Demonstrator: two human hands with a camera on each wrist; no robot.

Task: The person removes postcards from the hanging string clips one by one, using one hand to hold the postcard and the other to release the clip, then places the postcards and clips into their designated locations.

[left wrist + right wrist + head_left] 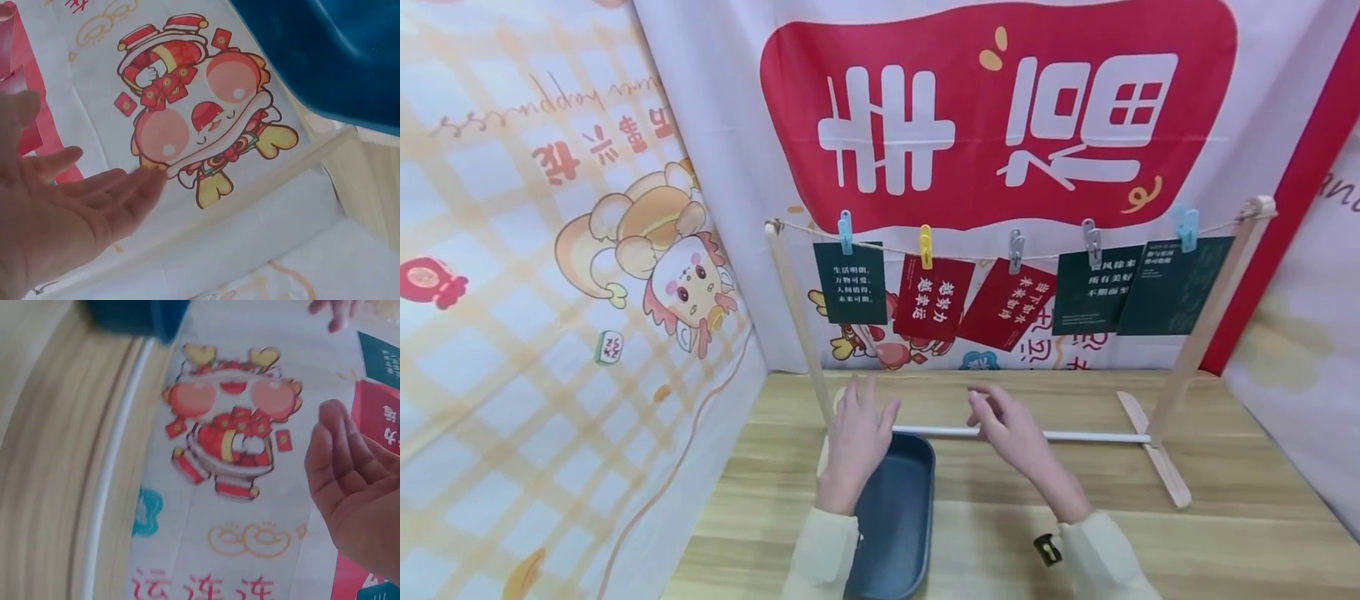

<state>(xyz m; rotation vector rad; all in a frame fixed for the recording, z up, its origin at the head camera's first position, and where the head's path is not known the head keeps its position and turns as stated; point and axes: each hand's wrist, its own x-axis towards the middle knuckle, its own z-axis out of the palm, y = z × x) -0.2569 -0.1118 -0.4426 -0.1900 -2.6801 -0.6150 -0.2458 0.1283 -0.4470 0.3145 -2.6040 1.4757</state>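
Observation:
My left hand [859, 433] hovers over the far left part of a dark blue tray [906, 517], fingers straight and spread, with nothing in it. My right hand [1015, 433] is in the air right of the tray, its fingers loosely bent and holding nothing. Beyond both hands stands a wooden rack with a string [958, 252] tied between its posts. From it hang a green card [856, 292] at left, two red cards [934, 300] in the middle and two more green cards [1176, 287] at right. Clothespins in blue, yellow [926, 247] and grey [1016, 250] sit on the string.
The rack's right post [1206, 333] rises from a wooden foot [1167, 475], and a white rod [1097, 437] runs low between the posts. Printed cloth surrounds the wooden table [1000, 550]. A small dark object [1047, 549] shows at my right sleeve.

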